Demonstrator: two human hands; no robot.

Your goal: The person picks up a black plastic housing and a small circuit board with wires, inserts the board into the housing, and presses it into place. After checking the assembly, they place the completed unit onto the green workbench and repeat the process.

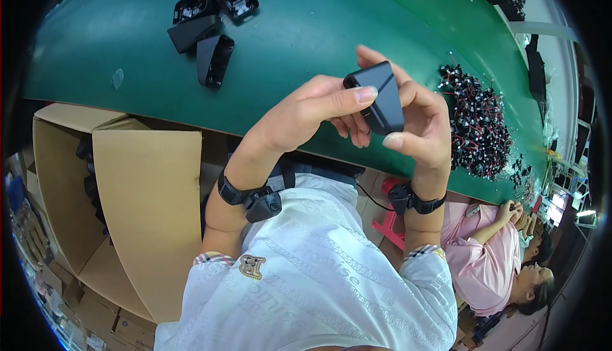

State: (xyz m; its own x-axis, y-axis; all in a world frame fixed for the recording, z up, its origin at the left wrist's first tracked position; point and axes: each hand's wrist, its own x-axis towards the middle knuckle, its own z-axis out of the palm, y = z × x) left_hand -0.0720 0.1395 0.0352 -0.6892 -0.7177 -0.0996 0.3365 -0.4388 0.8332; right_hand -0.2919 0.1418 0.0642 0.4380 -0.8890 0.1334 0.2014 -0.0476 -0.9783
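Over the green table's near edge I hold up a black plastic casing (380, 99) with slanted sides. My left hand (325, 106) grips it, thumb pressed flat on its face and fingers behind. Around its right side curls my right hand (421, 109), thumb near the lower corner and index finger stretched up past the top. What lies behind the casing is hidden by it. Farther left on the table sit several similar black casings (215, 58), some with their hollow insides showing.
A large pile of small black parts with red wires (475, 121) lies at the right of the green table (299, 26). An open cardboard box (146, 211) holding black items stands at the left. A person in pink (484, 255) works at the right, beside a pink stool (387, 223).
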